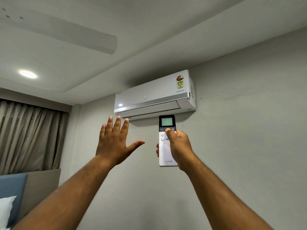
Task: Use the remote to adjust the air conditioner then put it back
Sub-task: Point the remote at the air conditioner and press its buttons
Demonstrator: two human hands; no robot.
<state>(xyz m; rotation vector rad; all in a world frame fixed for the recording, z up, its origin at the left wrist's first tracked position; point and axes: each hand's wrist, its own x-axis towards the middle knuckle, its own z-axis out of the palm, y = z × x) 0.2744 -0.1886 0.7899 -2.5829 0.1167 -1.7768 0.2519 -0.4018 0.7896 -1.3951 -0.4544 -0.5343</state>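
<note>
A white air conditioner [154,95] hangs high on the grey wall, its lower flap slightly ajar. My right hand [178,146] grips a white remote [166,123] with a dark top and a blank-looking grey screen, held upright just below the unit. My thumb rests on the dark button strip under the screen. My left hand [114,140] is raised to the left of the remote, palm forward, fingers spread, holding nothing and touching nothing.
Grey-brown curtains [29,135] cover the window at the left. A blue headboard [13,193] and a white pillow [5,208] show at the lower left. A round ceiling light [27,74] glows above, beside a long white ceiling fixture [66,32].
</note>
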